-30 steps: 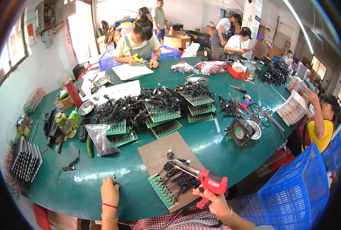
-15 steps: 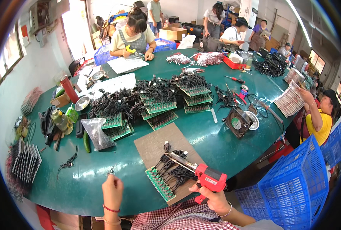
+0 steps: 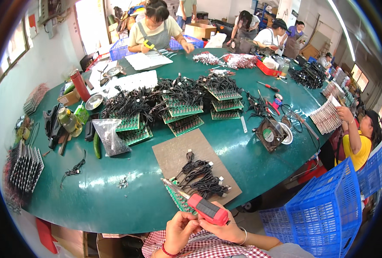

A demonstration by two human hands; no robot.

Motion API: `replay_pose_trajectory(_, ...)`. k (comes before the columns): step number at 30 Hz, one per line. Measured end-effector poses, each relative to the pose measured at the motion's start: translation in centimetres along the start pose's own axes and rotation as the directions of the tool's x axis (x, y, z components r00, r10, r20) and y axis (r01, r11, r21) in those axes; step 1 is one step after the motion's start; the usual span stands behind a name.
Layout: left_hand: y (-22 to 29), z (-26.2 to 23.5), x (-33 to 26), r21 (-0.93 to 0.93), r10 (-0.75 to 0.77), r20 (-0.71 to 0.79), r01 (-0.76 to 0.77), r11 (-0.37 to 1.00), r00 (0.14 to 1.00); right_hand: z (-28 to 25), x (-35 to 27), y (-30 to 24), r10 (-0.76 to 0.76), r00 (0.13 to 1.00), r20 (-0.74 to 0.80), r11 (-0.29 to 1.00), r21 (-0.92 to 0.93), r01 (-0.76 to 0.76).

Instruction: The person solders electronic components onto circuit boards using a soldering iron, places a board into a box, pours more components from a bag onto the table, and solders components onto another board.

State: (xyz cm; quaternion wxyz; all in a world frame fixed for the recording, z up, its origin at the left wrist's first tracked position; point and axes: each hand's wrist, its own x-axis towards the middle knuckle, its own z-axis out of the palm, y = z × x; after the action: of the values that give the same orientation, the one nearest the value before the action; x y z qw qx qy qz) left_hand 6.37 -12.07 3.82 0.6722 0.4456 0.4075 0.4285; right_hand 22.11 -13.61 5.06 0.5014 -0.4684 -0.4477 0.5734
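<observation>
My right hand [image 3: 225, 228] grips a red and black soldering gun [image 3: 206, 210], its long metal nose pointing up and left over a green circuit board [image 3: 173, 197]. Close beside it, my left hand [image 3: 179, 232] has thumb and fingers pinched together near the gun's lower part; whatever it may hold is too small to make out. Black cables [image 3: 203, 177] with plug ends lie bundled from the circuit board across a brown work board [image 3: 169, 150]. A small heap of tiny metal parts [image 3: 123, 182] rests on the table to the left.
Stacked circuit boards with cables [image 3: 184, 109] stand across the green table [image 3: 148, 202]. A plastic bag [image 3: 111, 137], a cucumber [image 3: 97, 146] and a fan [image 3: 268, 134] lie around. Blue crates [image 3: 311, 219] stand at right. Several people work nearby, one across the table [image 3: 158, 32].
My left hand has left the small metal parts and come over beside my right hand. The soldering gun has moved left and down, its nose now over the circuit board's left end.
</observation>
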Motion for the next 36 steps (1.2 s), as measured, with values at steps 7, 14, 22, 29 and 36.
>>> replay_pose_trajectory(7, 1.9, -1.0, -1.5, 0.358, 0.005, 0.114, -0.046, 0.933, 0.993, 0.2, -1.4, -0.8, -0.073, 0.995, 0.065, 0.97, -0.229, 0.086)
replay_pose_trajectory(14, 1.7, -2.1, -1.0, 0.506, 0.006, 0.182, -0.099, 0.857, 0.983, 0.3, -2.1, 0.5, -0.133, 0.991, 0.03, 0.928, -0.347, 0.135)
replay_pose_trajectory(22, -0.8, -6.0, 2.2, 0.08, -0.415, 0.01, 0.413, 0.907, 0.91, -5.4, -3.9, 0.7, 0.032, 0.999, -0.018, 0.98, -0.198, -0.034)
replay_pose_trajectory(29, -1.3, -6.2, 3.6, 0.119, -0.418, 0.013, 0.414, 0.903, 0.908, -7.3, -6.6, 2.1, 0.127, 0.992, 0.027, 0.986, -0.116, -0.123)
replay_pose_trajectory(36, -1.1, -6.8, 4.4, 0.162, -0.452, 0.084, 0.435, 0.886, 0.888, -7.2, -7.1, 2.6, 0.178, 0.982, 0.064, 0.971, -0.175, -0.164)
